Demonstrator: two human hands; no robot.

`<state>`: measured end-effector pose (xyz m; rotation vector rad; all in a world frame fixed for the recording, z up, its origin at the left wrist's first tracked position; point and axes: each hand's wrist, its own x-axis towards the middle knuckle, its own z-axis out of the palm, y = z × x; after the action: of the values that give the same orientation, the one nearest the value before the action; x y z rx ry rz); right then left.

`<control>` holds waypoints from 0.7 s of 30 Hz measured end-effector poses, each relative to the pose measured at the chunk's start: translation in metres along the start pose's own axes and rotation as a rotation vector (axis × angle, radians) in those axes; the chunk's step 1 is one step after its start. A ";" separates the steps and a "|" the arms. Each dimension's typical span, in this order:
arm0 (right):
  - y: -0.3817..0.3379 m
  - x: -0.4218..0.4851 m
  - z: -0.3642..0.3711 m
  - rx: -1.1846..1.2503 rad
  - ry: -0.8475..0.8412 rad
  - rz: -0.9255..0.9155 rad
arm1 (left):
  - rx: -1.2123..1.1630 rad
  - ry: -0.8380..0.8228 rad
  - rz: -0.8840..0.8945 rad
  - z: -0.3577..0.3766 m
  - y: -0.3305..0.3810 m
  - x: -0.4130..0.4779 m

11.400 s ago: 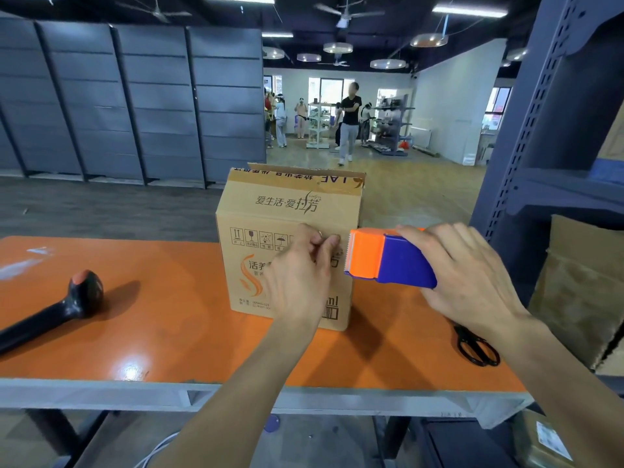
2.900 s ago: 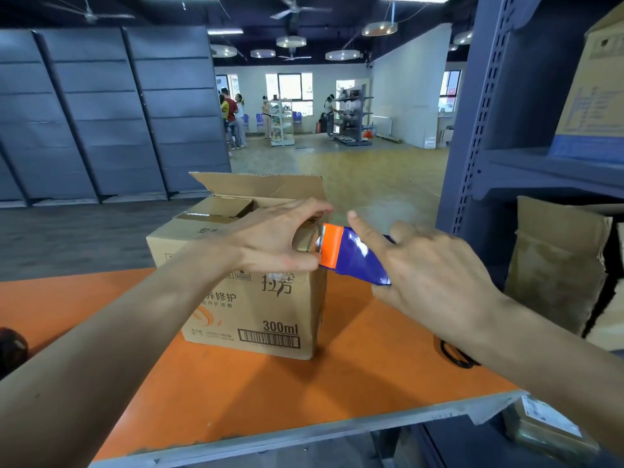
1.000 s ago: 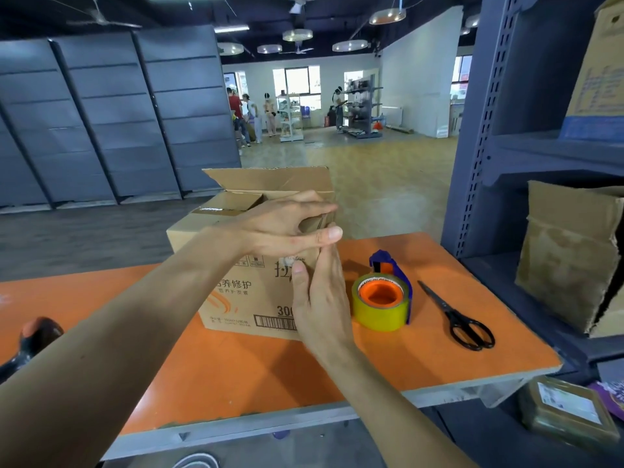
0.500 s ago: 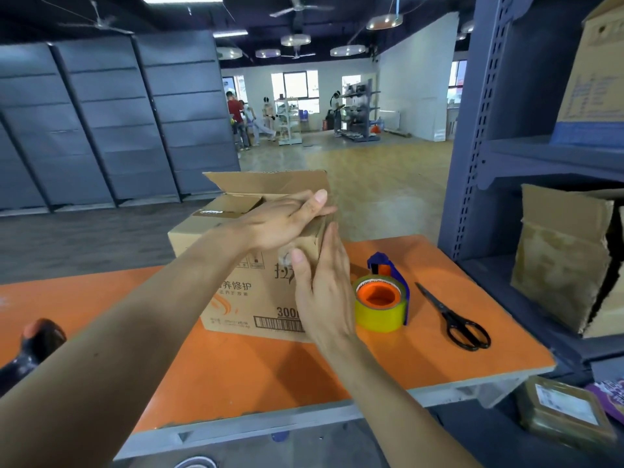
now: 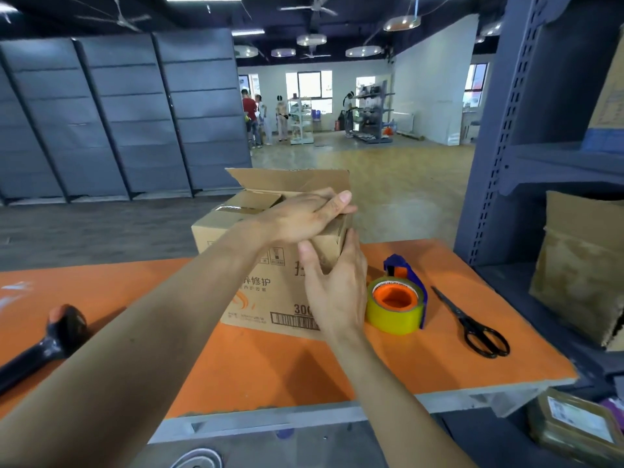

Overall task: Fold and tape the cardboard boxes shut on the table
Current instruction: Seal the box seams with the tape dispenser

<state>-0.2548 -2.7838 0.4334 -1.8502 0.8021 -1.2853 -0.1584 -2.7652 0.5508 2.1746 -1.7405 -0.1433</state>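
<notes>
Orange desk in a grey-shelved hall: left grip lies flat atop the cardboard box, right grip presses open-fingered against its corner, tape dispenser just right.

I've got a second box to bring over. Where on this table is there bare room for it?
The widest bare patch of the table lies between the black tool and the cardboard box, though the left forearm crosses above it. The near strip before the box is bare. Right of the box it is crowded: right hand, tape dispenser, scissors.
</notes>
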 end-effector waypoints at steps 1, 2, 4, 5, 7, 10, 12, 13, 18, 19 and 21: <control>-0.001 0.001 0.002 -0.003 0.007 0.007 | -0.020 -0.007 -0.016 0.000 0.000 0.000; -0.001 0.002 0.004 -0.004 0.014 0.009 | -0.050 -0.007 -0.022 -0.001 0.002 -0.003; 0.002 0.000 0.004 -0.005 -0.003 0.014 | -0.081 -0.014 -0.036 -0.001 0.001 -0.003; 0.005 -0.002 0.002 -0.016 -0.037 0.027 | -0.071 -0.008 -0.031 0.000 0.000 -0.003; 0.015 -0.007 -0.005 -0.063 -0.118 0.049 | -0.012 -0.004 -0.009 0.000 0.001 -0.004; 0.033 -0.016 -0.020 -0.159 -0.222 0.035 | 0.202 0.025 0.119 0.001 0.005 -0.006; 0.041 -0.016 -0.031 -0.212 -0.277 -0.003 | 0.356 0.146 0.138 0.001 0.006 -0.012; 0.043 -0.014 -0.036 -0.229 -0.302 -0.024 | 0.413 0.229 0.141 0.002 0.005 -0.015; 0.043 -0.008 -0.055 -0.285 -0.341 -0.159 | 0.388 0.469 0.155 0.016 -0.001 -0.038; 0.041 -0.009 -0.058 -0.282 -0.335 -0.189 | 0.369 0.515 0.150 0.020 -0.006 -0.044; 0.035 -0.011 -0.061 -0.267 -0.308 -0.249 | 0.339 0.558 0.135 0.029 -0.021 -0.056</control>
<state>-0.3185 -2.8065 0.4129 -2.3524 0.6128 -1.0369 -0.1610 -2.7134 0.5094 2.0241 -1.6455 0.7674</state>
